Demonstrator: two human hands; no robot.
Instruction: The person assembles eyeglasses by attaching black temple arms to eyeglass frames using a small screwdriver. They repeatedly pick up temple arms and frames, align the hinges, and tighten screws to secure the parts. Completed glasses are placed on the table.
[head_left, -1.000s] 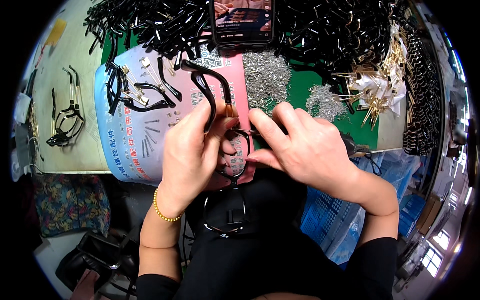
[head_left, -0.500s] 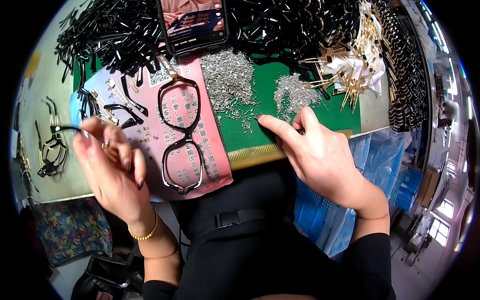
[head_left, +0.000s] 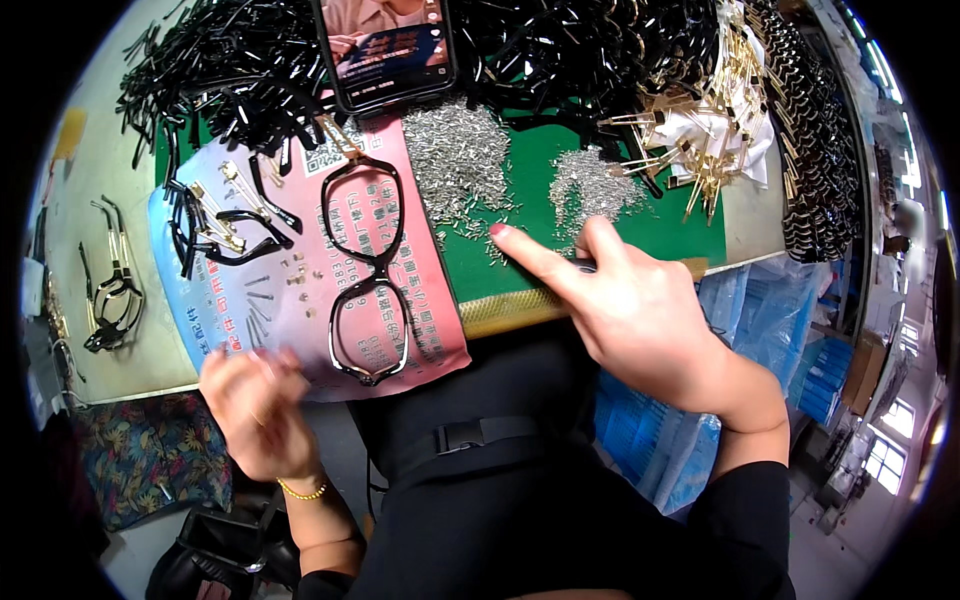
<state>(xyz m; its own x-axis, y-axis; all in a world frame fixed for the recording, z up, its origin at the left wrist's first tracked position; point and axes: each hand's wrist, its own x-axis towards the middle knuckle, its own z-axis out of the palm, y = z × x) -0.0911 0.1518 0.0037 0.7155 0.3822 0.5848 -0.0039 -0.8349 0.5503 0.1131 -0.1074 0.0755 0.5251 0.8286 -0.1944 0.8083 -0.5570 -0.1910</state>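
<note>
Black, glossy spectacle front with two rims [head_left: 375, 270]: centre-left of the view, lying rim above rim on a pink-and-blue printed sheet [head_left: 445, 320]. Left hand [head_left: 262, 410]: lower left, over the sheet's near edge, blurred, fingers loosely curled; whether it grips anything cannot be told. Right hand [head_left: 640, 315]: right of centre, index finger extended toward scattered small silver metal pieces [head_left: 495, 252], other fingers folded; a dark item shows beneath them, its hold unclear. Large heap of like silver pieces [head_left: 455, 160]: upper centre. Smaller silver heap [head_left: 595, 185]: right of it, on a green mat [head_left: 690, 235]. Black smartphone [head_left: 385, 60]: top centre. Tangled black temples [head_left: 240, 85]: upper left.
</note>
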